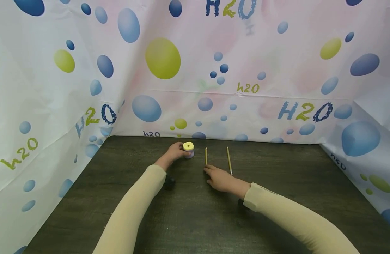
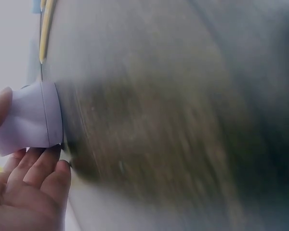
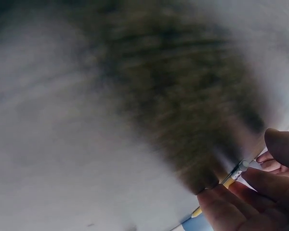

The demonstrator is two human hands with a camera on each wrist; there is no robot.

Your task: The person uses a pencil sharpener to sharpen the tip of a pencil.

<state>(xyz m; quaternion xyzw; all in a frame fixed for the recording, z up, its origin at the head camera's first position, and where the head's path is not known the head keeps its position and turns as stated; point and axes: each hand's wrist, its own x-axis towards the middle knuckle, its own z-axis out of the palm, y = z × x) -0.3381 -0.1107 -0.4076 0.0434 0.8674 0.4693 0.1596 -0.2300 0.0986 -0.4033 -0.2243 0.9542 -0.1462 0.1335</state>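
Observation:
At the back middle of the table, my left hand (image 1: 176, 151) holds a small pencil sharpener (image 1: 188, 150) with a yellow top and a lavender body. In the left wrist view the thumb lies on one side of the sharpener (image 2: 29, 118) and the fingers on the other. My right hand (image 1: 221, 179) reaches over the near end of a yellow pencil (image 1: 206, 155), its fingertips touching it. The right wrist view shows the pencil's eraser end (image 3: 242, 167) by the fingers, with the thumb apart from it. A second pencil (image 1: 229, 158) lies just right, its near end partly behind the right hand.
The dark wooden table (image 1: 188, 218) meets a white backdrop (image 1: 195, 70) with blue and green dots along its back and sides. Dark wrist-camera parts (image 1: 170, 182) sit under the left wrist.

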